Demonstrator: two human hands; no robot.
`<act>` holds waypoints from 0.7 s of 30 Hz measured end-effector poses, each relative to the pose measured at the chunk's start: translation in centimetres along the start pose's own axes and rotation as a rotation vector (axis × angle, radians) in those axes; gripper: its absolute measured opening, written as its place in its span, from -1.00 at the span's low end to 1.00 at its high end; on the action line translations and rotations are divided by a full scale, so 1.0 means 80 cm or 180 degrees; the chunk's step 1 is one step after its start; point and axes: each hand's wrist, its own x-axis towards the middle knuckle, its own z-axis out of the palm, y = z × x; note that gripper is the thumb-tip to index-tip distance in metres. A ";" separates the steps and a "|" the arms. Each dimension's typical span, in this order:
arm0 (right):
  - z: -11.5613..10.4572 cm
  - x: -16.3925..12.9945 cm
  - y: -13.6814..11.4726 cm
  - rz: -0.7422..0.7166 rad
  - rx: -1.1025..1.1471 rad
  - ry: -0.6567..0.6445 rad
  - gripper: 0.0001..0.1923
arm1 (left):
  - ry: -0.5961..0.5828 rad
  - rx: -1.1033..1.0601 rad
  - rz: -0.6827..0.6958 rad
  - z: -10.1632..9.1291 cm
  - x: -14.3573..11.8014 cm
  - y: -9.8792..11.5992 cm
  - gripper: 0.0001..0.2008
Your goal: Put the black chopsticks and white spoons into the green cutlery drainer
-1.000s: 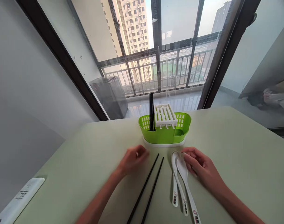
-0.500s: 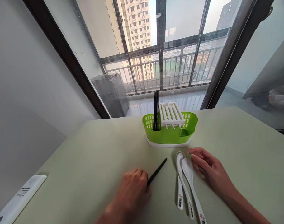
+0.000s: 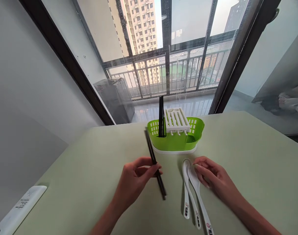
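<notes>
My left hand (image 3: 136,182) is closed around black chopsticks (image 3: 152,153), pinched between thumb and fingers. They slant above the table, upper ends near the left end of a green basket (image 3: 174,143). Inside that basket other black chopsticks (image 3: 161,117) stand upright, beside a white slotted insert (image 3: 177,119) with small hooks. My right hand (image 3: 212,176) hovers at the bowl of a white spoon (image 3: 193,176), fingers loosely curled and holding nothing I can see; whether it touches the spoon I cannot tell. Two more white spoons (image 3: 186,186) lie just left, partly overlapping.
The pale green tabletop (image 3: 97,173) runs up to a window wall with dark frames. At the left edge lies a long white object (image 3: 23,207) with dark print. A grey cabinet-like box (image 3: 116,98) stands behind the glass.
My left hand has turned and lifted the chopsticks, swinging them from pointing up-right to slanting up-left towards the basket. My right hand stays by the spoons. The view has shifted slightly.
</notes>
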 end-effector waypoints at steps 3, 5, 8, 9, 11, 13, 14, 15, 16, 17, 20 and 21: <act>0.001 -0.002 0.001 0.0045 0.0090 -0.0284 -0.64 | -0.0028 -0.1202 -0.0209 0.023 0.015 -0.019 -0.66; 0.002 -0.004 0.000 0.0074 0.0065 -0.0439 -0.60 | 0.0043 -0.1681 -0.0325 0.039 0.024 -0.039 -0.64; 0.006 -0.006 -0.001 0.0130 -0.0120 -0.0606 -0.53 | 0.0319 -0.2123 -0.0434 0.058 0.032 -0.066 -0.59; 0.007 -0.006 -0.002 0.0126 -0.0218 -0.0622 -0.52 | 0.0401 -0.2234 -0.0457 0.062 0.034 -0.073 -0.58; 0.011 -0.005 -0.002 0.0078 -0.0455 -0.0598 -0.53 | 0.0517 -0.2422 -0.0465 0.066 0.035 -0.082 -0.59; 0.013 -0.004 -0.002 0.0031 -0.0700 -0.0625 -0.55 | 0.0571 -0.2530 -0.0436 0.068 0.035 -0.086 -0.61; 0.013 -0.004 -0.002 0.0025 -0.0827 -0.0674 -0.55 | 0.0586 -0.2539 -0.0417 0.068 0.034 -0.086 -0.62; 0.013 -0.004 -0.002 0.0029 -0.0962 -0.0738 -0.56 | 0.0588 -0.2504 -0.0397 0.068 0.033 -0.087 -0.62; 0.012 -0.004 -0.003 0.0026 -0.1105 -0.0779 -0.56 | 0.0577 -0.2422 -0.0381 0.067 0.033 -0.087 -0.62; 0.011 -0.004 -0.003 0.0006 -0.1250 -0.0787 -0.57 | 0.0553 -0.2303 -0.0375 0.067 0.032 -0.086 -0.62; 0.005 -0.003 -0.004 -0.0135 -0.1580 -0.0660 -0.58 | 0.0507 -0.1910 -0.0372 0.064 0.030 -0.086 -0.61; 0.003 -0.003 -0.003 -0.0186 -0.1632 -0.0595 -0.59 | 0.0502 -0.1833 -0.0371 0.064 0.030 -0.086 -0.61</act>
